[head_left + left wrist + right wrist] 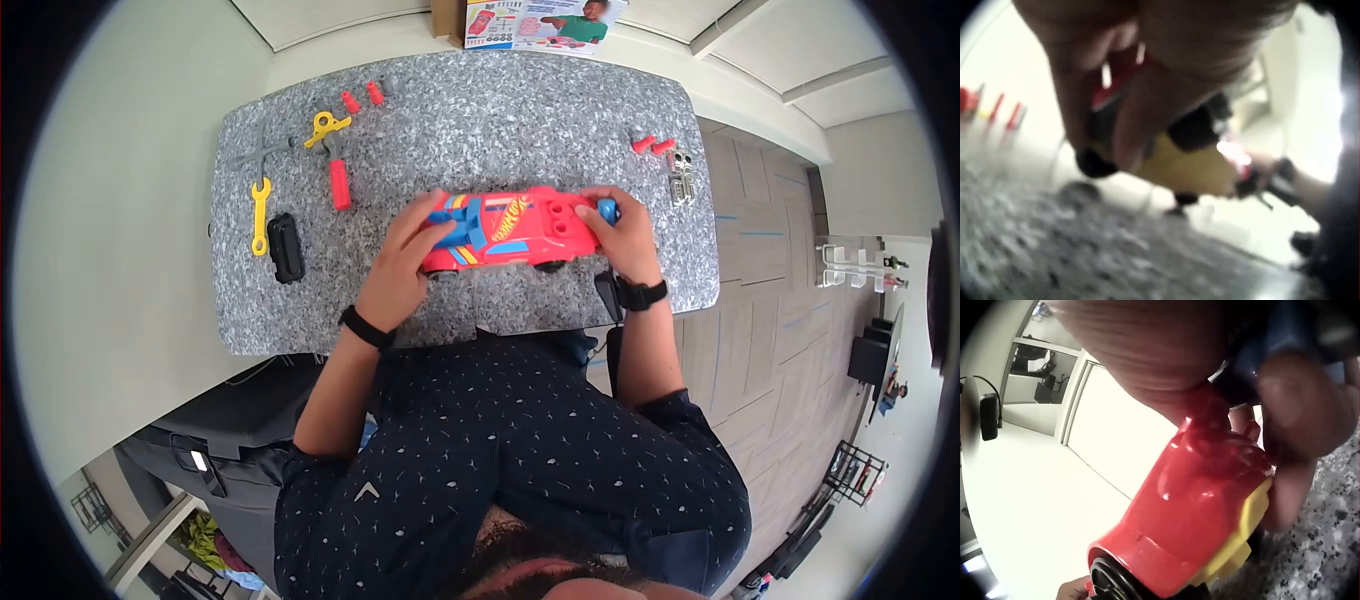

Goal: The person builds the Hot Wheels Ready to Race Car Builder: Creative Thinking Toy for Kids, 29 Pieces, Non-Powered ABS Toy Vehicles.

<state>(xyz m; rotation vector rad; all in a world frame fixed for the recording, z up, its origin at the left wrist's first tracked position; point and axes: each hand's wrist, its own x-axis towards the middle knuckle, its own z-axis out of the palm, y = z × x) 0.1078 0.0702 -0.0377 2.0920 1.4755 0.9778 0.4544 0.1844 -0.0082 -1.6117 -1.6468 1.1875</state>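
A red toy car [515,228] with blue and yellow trim is held level, close over the grey speckled table, by both hands. My left hand [398,268] grips its left end, fingers spread over the blue part there. In the left wrist view its fingers wrap the car's black wheels and yellow underside [1179,169]. My right hand [628,240] grips the opposite end, thumb on the red body. A blue piece [607,210] shows at these fingers; whether it is fixed to the car I cannot tell. The right wrist view shows the glossy red body [1172,512] and a black wheel [1110,578].
On the table's left lie a yellow wrench [260,215], a grey cross-shaped piece [262,150], a black part [286,248], a red-handled hammer [339,180] and a yellow piece [326,128]. Red pegs [656,146] and silvery parts [681,180] lie right. A printed box [540,25] stands behind.
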